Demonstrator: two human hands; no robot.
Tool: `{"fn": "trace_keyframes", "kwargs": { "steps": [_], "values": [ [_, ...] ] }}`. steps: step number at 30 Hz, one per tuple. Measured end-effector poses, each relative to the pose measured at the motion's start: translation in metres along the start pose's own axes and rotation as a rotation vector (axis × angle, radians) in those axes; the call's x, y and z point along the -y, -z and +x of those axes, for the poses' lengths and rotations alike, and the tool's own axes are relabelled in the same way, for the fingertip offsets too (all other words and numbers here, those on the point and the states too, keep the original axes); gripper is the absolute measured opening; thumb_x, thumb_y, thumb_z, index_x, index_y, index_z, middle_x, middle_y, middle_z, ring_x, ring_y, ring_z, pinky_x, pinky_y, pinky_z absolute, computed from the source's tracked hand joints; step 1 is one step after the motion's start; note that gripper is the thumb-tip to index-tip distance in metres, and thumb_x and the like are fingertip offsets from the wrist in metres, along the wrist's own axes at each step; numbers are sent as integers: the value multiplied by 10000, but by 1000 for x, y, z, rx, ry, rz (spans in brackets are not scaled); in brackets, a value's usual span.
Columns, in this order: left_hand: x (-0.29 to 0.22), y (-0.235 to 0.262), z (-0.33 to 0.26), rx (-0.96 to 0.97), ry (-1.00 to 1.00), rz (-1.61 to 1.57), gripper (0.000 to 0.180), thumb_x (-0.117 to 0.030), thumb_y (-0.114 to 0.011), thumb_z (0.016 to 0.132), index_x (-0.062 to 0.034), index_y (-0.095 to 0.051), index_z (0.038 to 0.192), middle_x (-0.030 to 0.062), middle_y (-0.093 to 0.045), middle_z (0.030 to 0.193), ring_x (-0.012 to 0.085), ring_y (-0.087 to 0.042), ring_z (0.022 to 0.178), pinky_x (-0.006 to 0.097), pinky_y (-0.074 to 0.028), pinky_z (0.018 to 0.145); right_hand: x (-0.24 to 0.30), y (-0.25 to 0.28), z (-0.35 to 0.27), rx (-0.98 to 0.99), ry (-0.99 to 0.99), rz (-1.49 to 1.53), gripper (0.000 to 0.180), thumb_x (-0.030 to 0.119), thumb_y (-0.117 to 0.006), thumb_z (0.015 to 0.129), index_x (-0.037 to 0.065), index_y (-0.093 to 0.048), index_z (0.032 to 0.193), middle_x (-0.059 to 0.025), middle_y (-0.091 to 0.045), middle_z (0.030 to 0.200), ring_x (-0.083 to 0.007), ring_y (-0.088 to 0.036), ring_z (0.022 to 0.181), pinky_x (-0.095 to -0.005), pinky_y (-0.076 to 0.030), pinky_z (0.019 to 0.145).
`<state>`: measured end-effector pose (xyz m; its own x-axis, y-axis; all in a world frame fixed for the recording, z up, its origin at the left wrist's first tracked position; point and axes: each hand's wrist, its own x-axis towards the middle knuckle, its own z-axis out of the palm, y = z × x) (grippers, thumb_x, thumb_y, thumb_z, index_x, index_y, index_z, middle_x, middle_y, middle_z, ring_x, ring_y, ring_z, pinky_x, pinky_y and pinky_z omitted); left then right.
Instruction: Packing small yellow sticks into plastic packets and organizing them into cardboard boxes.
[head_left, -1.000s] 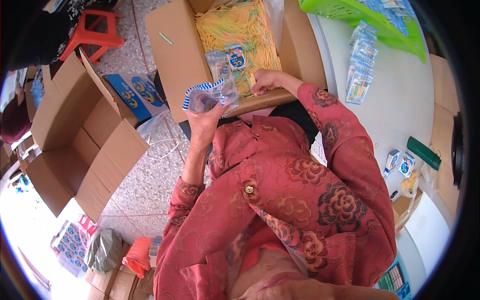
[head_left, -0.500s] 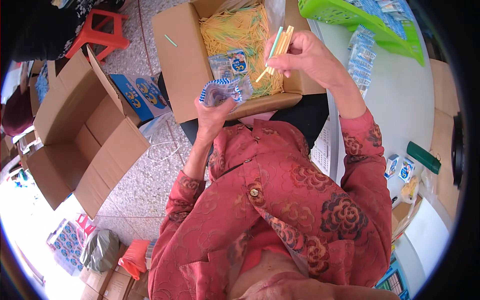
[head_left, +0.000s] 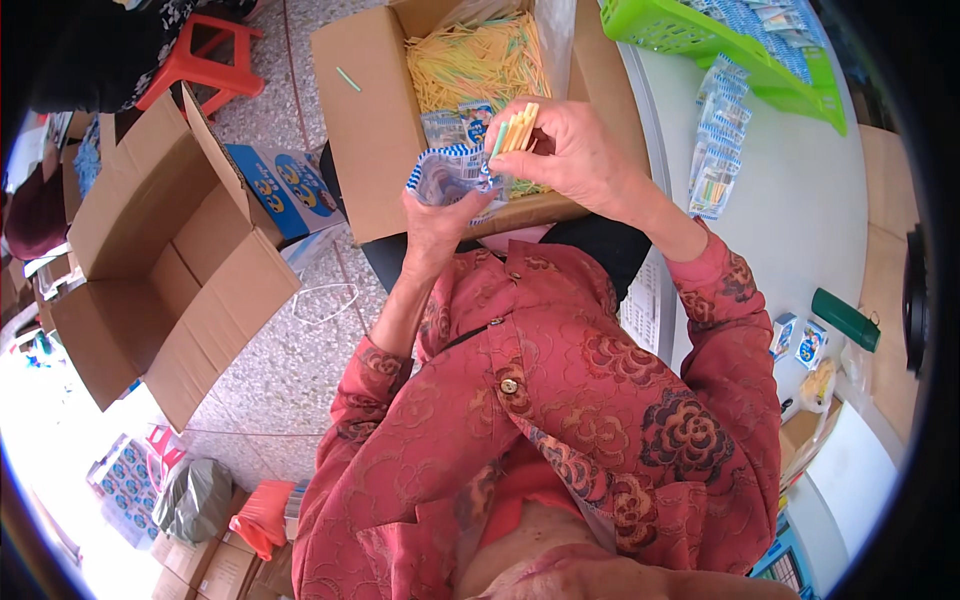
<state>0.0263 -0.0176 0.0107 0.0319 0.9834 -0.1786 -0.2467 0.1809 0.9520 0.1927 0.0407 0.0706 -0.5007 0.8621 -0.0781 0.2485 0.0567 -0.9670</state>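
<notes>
Right hand [head_left: 575, 152] partly hides held sticks [head_left: 519, 130].

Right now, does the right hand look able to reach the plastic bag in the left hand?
Likely yes: the right hand, pinching a bundle of thin sticks, is right beside the plastic bag in the left hand, with nothing visible blocking the way.

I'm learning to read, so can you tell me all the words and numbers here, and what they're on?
I can't copy printed words, but print shows here:
Blue panel beside the left cardboard box: big print.
Blue-labelled packet by the thin sticks: small print.
Bag in the left hand: too crumpled to read.
Two small boxes on the table: too small.
Packet row: too small.
Patterned sheet: too blurred.
</notes>
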Motion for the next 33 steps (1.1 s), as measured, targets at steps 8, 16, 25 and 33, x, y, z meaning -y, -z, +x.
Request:
{"fn": "trace_keyframes", "kwargs": {
  "steps": [8,16,25,33],
  "values": [
    [2,2,1,12,-8,-24,316,68,-658,681,-21,-536,959,30,-579,886,105,-560,794,251,-477,699,6,-4,-2,-107,256,-169,182,98,-671,692,3,-582,818,-83,-556,765,-206,-566,695,-290,-450,625],
    [2,3,3,33,-9,-50,353,72,-666,672,-25,-527,981,28,-575,910,110,-557,819,259,-475,720,2,2,-4,-78,214,-101,164,123,-608,793,13,-621,913,-64,-556,838,-158,-548,740,-262,-435,647],
    [-3,-4,3,38,17,-68,376,76,-672,660,-29,-519,988,31,-560,932,117,-548,841,263,-474,728,3,-3,-2,-202,272,-149,231,243,-525,861,65,-665,909,-73,-568,971,-208,-539,895,-286,-415,782],
    [-3,-1,6,4,-39,-105,324,37,-665,675,1,-545,974,43,-592,909,103,-565,800,256,-479,714,-3,-17,-2,-153,327,-192,244,229,-509,865,102,-623,1039,-106,-503,1135,-270,-444,1098,-357,-360,909]
  ]
}}
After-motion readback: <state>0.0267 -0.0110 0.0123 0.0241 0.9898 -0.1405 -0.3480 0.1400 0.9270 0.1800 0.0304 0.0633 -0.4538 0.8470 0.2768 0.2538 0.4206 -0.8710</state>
